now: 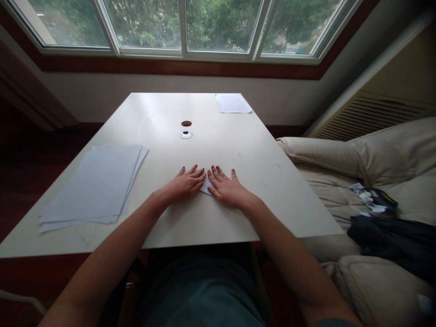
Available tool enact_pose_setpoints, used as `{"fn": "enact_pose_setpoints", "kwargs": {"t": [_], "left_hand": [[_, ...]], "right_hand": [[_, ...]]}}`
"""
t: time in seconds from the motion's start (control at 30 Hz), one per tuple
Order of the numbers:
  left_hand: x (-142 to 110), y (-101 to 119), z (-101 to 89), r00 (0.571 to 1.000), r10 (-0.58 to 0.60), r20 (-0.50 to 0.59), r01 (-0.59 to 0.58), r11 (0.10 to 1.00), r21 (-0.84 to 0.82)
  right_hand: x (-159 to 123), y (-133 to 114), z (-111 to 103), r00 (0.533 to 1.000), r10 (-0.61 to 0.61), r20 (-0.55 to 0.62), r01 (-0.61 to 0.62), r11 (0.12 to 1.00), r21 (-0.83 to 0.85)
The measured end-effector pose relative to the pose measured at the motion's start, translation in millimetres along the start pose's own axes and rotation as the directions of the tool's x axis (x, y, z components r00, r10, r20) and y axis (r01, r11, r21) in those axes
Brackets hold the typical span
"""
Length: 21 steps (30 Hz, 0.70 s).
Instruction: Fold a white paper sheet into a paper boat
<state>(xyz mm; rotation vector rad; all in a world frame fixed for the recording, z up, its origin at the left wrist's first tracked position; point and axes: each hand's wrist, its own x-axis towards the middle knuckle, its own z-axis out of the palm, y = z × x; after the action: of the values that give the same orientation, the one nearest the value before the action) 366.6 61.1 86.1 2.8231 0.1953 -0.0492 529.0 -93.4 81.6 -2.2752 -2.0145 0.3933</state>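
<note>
A small piece of white paper (205, 187) lies on the white table (204, 227), mostly covered by my two hands. My left hand (185, 184) rests flat on its left side, fingers stretched out and pointing away from me. From the right, my right hand (226, 186) presses down in the same way, its fingers spread. Only a narrow bit of the paper shows between the hands, so its full shape and any folds are hidden.
A stack of white paper sheets (91, 181) lies on the table's left. More sheets (233, 103) lie at the far right corner. Beyond my hands are a cable hole (186, 123) and a loose ring (185, 135). A beige sofa (327, 181) with dark cloth (391, 240) stands right.
</note>
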Motion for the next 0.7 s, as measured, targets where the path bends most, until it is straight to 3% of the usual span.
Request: {"fn": "enact_pose_setpoints", "kwargs": {"t": [0.13, 0.27, 0.57, 0.7], "left_hand": [[1, 1, -5.5, 0.991, -0.017, -0.13, 0.015, 1.0, -0.016], [1, 4, -8.7, 0.965, -0.111, -0.236, 0.091, 0.992, -0.092], [2, 20, -19.5, 0.962, -0.256, -0.097, 0.212, 0.92, -0.329], [-1, 21, -21.2, 0.964, -0.246, -0.1, 0.193, 0.908, -0.372]], "right_hand": [[-1, 2, -3, 0.998, 0.008, 0.057, -0.009, 1.0, 0.006], [-2, 5, -7, 0.996, -0.015, 0.086, 0.011, 0.999, 0.043], [-1, 14, -12, 0.999, -0.048, -0.003, 0.047, 0.96, 0.277], [-3, 12, -14, 0.996, 0.028, -0.089, 0.003, 0.943, 0.334]]}}
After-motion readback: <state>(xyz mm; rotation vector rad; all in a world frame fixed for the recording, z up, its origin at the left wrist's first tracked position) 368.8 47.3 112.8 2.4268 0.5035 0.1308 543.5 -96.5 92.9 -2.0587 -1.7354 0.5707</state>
